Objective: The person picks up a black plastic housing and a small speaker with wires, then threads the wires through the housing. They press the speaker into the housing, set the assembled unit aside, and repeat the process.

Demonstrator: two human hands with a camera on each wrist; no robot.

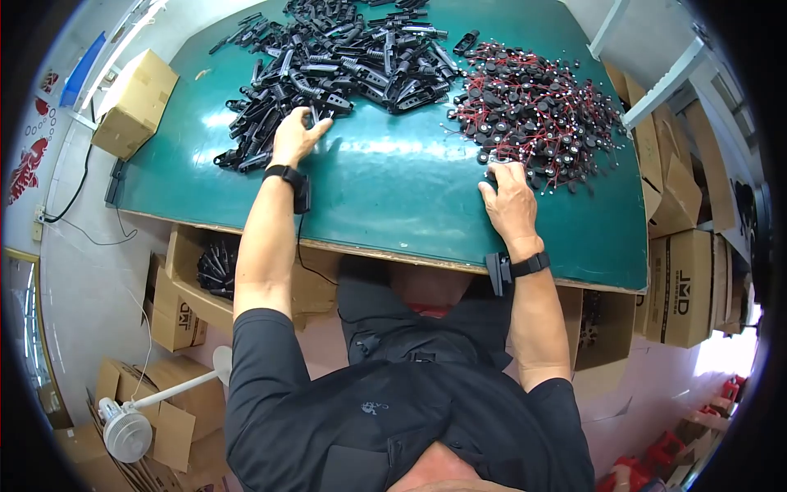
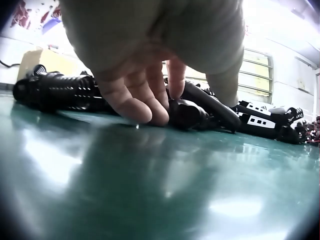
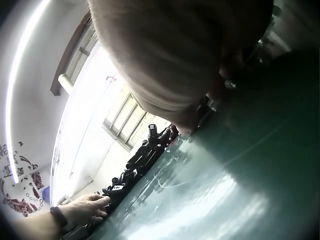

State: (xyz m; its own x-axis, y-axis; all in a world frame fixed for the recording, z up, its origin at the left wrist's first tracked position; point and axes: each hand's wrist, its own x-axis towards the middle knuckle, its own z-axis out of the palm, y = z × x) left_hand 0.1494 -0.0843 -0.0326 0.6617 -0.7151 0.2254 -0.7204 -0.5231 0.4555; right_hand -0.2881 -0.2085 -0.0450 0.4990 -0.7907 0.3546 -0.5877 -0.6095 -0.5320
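The left hand [image 1: 297, 138], thumb and fingers spread, reaches among black parts [image 1: 328, 70] on the left of the green table [image 1: 385, 180]; the right hand [image 1: 512, 201], grip too hidden to tell, meets wired discs [image 1: 525, 107] on its right. Picking seems underway; next likely calls for a careful pinch.

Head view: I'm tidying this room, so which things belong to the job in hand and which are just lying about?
Likely in the job:
- black plastic parts, at the left hand
- red-wired round pieces, at the right hand
- green table

Probably just about:
- white fan
- JMD carton
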